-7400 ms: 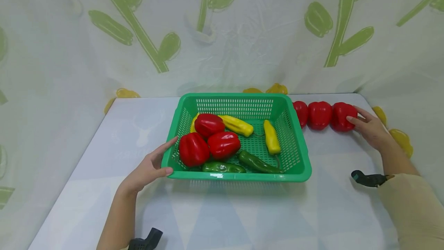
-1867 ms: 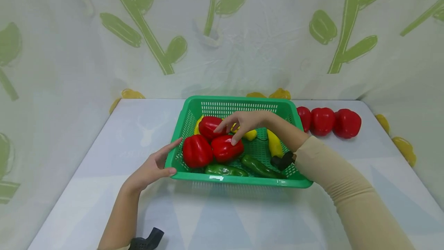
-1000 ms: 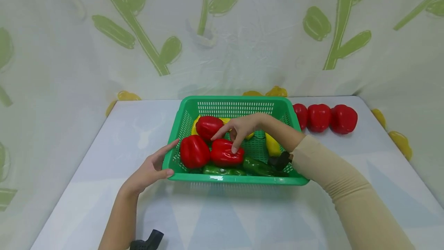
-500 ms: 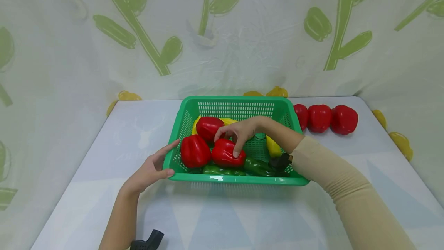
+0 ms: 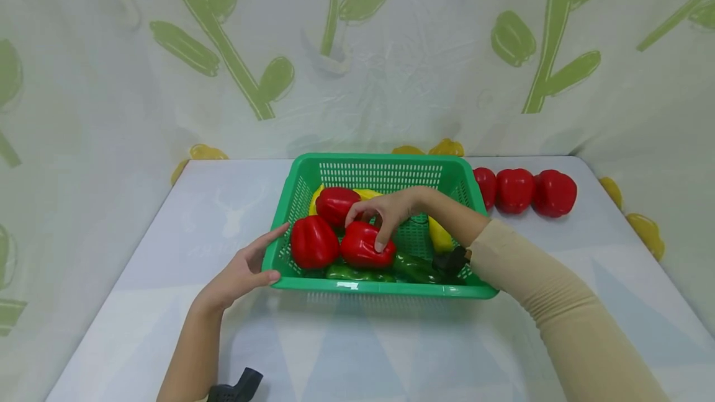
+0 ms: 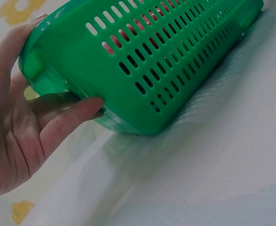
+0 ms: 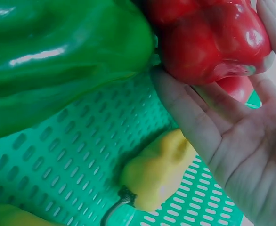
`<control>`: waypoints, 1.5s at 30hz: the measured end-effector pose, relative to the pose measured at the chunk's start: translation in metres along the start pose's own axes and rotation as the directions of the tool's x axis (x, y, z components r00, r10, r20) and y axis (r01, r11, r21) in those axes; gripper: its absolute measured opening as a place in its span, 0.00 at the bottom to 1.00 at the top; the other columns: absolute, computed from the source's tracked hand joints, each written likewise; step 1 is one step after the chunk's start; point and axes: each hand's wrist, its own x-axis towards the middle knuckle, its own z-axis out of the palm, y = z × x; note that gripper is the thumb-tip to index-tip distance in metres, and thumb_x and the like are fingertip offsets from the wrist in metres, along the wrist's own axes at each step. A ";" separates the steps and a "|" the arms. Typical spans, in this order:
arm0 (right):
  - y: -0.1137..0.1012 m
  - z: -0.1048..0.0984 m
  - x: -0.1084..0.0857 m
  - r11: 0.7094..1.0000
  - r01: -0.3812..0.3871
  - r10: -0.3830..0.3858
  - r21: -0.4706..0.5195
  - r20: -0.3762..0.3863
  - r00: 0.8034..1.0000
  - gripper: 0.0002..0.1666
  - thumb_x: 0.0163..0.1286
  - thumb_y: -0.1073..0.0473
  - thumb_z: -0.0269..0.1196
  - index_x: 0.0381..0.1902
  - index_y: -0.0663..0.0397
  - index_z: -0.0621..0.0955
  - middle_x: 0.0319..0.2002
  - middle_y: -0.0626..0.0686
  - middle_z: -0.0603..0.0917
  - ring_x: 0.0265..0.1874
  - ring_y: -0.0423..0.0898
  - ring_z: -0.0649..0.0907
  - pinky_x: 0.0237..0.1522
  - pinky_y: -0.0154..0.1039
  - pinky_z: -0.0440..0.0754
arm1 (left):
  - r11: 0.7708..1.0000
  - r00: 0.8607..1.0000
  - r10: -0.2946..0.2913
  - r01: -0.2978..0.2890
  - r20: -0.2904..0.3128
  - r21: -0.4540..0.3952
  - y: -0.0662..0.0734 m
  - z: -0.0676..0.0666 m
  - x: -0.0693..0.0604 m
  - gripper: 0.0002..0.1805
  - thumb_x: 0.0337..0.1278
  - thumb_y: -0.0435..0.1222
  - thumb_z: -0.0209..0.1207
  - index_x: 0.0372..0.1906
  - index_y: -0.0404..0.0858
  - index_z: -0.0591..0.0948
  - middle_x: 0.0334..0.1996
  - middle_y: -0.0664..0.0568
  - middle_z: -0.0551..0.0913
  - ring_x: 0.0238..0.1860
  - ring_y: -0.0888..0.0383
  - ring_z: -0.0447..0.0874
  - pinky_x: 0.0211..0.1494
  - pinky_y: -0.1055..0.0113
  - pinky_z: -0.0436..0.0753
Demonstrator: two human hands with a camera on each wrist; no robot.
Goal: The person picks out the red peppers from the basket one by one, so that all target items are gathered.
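A green plastic basket stands on the table with several peppers inside. My left hand holds the basket's near left corner; in the left wrist view the thumb presses the outer wall. Inside the basket my right hand grips a red bell pepper between thumb and fingers. Two other red bell peppers lie to its left and behind it. A long green pepper and a yellow pepper are close to the right hand in its wrist view. My right hand and forearm partly cover the yellow peppers.
Three red bell peppers stand in a row on the white table, right of the basket. Another green pepper lies along the basket's front wall. A patterned curtain hangs behind the table.
My right hand has gone from the rightmost red bell pepper of the row into the basket, and its fingers have closed round a red bell pepper there. The left hand stays at the basket's corner.
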 end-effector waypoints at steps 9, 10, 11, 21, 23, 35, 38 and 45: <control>-0.008 -0.002 -0.007 0.999 -0.015 0.016 0.028 -0.022 1.000 0.39 0.51 0.64 0.70 0.60 0.49 0.66 0.57 0.56 0.70 0.57 0.55 0.72 0.48 0.48 0.82 | 1.000 1.000 0.013 -0.013 0.005 -0.003 0.001 -0.001 0.000 0.41 0.56 0.33 0.59 0.74 0.44 0.55 0.72 0.41 0.51 0.67 0.41 0.52 0.50 0.66 0.81; -0.009 -0.003 -0.009 0.999 -0.016 0.017 0.027 -0.024 1.000 0.40 0.51 0.64 0.71 0.60 0.49 0.65 0.57 0.56 0.70 0.57 0.55 0.72 0.48 0.48 0.82 | 1.000 1.000 0.014 -0.014 0.004 -0.005 0.002 0.000 0.000 0.41 0.55 0.33 0.59 0.74 0.43 0.55 0.72 0.41 0.51 0.67 0.42 0.53 0.50 0.66 0.81; -0.011 -0.004 -0.011 1.000 -0.017 0.018 0.025 -0.027 0.999 0.40 0.51 0.64 0.71 0.60 0.49 0.65 0.57 0.56 0.70 0.57 0.55 0.72 0.48 0.48 0.82 | 1.000 1.000 0.014 -0.014 0.003 -0.004 0.002 0.000 0.000 0.41 0.55 0.33 0.59 0.74 0.43 0.55 0.72 0.41 0.52 0.66 0.43 0.53 0.50 0.66 0.81; -0.020 -0.013 -0.035 0.999 -0.028 0.031 0.024 -0.101 0.994 0.44 0.50 0.62 0.71 0.63 0.48 0.63 0.59 0.56 0.71 0.58 0.56 0.72 0.48 0.49 0.82 | 0.999 0.999 0.040 -0.040 -0.004 -0.011 0.001 0.000 -0.001 0.41 0.55 0.31 0.60 0.74 0.42 0.56 0.72 0.40 0.52 0.62 0.64 0.63 0.51 0.68 0.80; -0.021 -0.014 -0.039 1.000 -0.017 0.020 0.022 -0.118 0.993 0.44 0.50 0.62 0.72 0.63 0.48 0.63 0.59 0.56 0.71 0.58 0.56 0.73 0.48 0.49 0.82 | 0.999 0.999 0.050 -0.050 -0.004 -0.010 0.001 -0.001 -0.001 0.41 0.55 0.30 0.60 0.73 0.41 0.56 0.73 0.39 0.52 0.63 0.65 0.62 0.52 0.68 0.79; -0.024 -0.018 -0.062 0.997 0.066 -0.057 0.042 -0.186 0.981 0.43 0.52 0.63 0.70 0.64 0.51 0.62 0.59 0.57 0.71 0.59 0.57 0.71 0.48 0.51 0.81 | 0.999 0.999 0.052 -0.052 0.005 -0.001 0.003 -0.002 -0.004 0.42 0.55 0.30 0.60 0.73 0.38 0.54 0.73 0.38 0.50 0.59 0.71 0.67 0.49 0.68 0.81; -0.021 -0.019 -0.069 0.996 0.077 -0.067 0.038 -0.218 0.974 0.43 0.52 0.63 0.70 0.64 0.50 0.62 0.59 0.57 0.71 0.59 0.57 0.71 0.48 0.52 0.81 | 0.999 0.999 0.053 -0.053 0.008 -0.005 0.002 -0.002 -0.003 0.42 0.55 0.29 0.60 0.73 0.38 0.54 0.73 0.37 0.51 0.59 0.70 0.68 0.49 0.68 0.81; -0.016 -0.023 -0.083 0.994 0.103 -0.088 0.045 -0.269 0.959 0.43 0.52 0.64 0.70 0.64 0.50 0.62 0.60 0.57 0.69 0.60 0.57 0.69 0.48 0.52 0.81 | 0.998 0.998 0.060 -0.060 0.007 -0.001 0.003 -0.002 -0.002 0.43 0.55 0.30 0.61 0.73 0.37 0.53 0.73 0.36 0.51 0.57 0.70 0.70 0.48 0.67 0.82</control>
